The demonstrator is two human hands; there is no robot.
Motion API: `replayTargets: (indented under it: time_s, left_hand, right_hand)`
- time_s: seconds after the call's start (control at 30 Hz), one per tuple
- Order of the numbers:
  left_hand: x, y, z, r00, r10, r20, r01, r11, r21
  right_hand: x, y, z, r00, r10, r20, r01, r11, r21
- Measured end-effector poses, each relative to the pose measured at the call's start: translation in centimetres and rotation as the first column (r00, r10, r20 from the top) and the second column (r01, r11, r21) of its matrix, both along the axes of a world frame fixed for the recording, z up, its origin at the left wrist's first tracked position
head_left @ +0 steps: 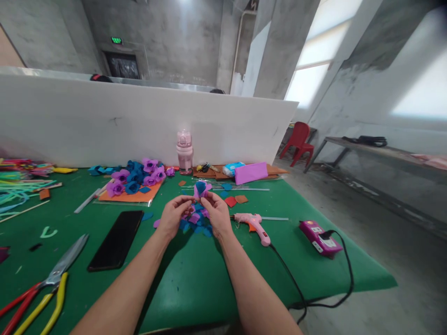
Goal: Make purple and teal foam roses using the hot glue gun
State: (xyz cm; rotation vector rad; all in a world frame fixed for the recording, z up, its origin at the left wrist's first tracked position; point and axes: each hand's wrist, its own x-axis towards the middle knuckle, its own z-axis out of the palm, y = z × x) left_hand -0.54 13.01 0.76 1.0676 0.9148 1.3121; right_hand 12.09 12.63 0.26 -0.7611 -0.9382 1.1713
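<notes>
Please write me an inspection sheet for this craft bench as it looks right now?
Surface: green table cover, with foam scraps scattered around.
Job's things: purple and blue foam flower held above loose petals; pink glue gun lies to the right.
Clutter: black phone, scissors, yellow-handled pliers, finished flowers on an orange sheet, pink bottle, coloured sticks.
Grippers: left hand and right hand both pinch the flower.
Cables: black cord runs from the glue gun; another loops from the purple power strip.
Surroundings: white partition, red chair, concrete walls.
</notes>
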Motion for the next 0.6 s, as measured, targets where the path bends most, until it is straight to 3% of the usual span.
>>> replayTargets:
  time_s: [0.13,0.27,0.43,0.6]
  left_hand:
    - [-0.48,0.28,0.28,0.983,0.003,0.181,0.014,0.996,-0.094]
    - [-0.74,0.35,0.47,0.962,0.011,0.273,0.026,0.991,-0.133]
    - [-0.96,0.39,0.54,0.962,-0.005,0.273,0.036,0.994,-0.106]
    - [-1.03,0.65,0.01,0.969,0.037,0.245,-0.031,0.999,-0.028]
  right_hand:
    - [-0.39,-0.36,0.02,0.986,0.165,-0.017,-0.166,0.983,-0.074]
    - [-0.72,-0.46,-0.28,0.976,0.218,0.006,-0.217,0.971,-0.1]
    - [-0.74,-0.45,-0.48,0.973,0.232,-0.001,-0.23,0.964,-0.131]
    - [-0.72,-0.54,-0.35,0.973,0.232,-0.005,-0.23,0.964,-0.136]
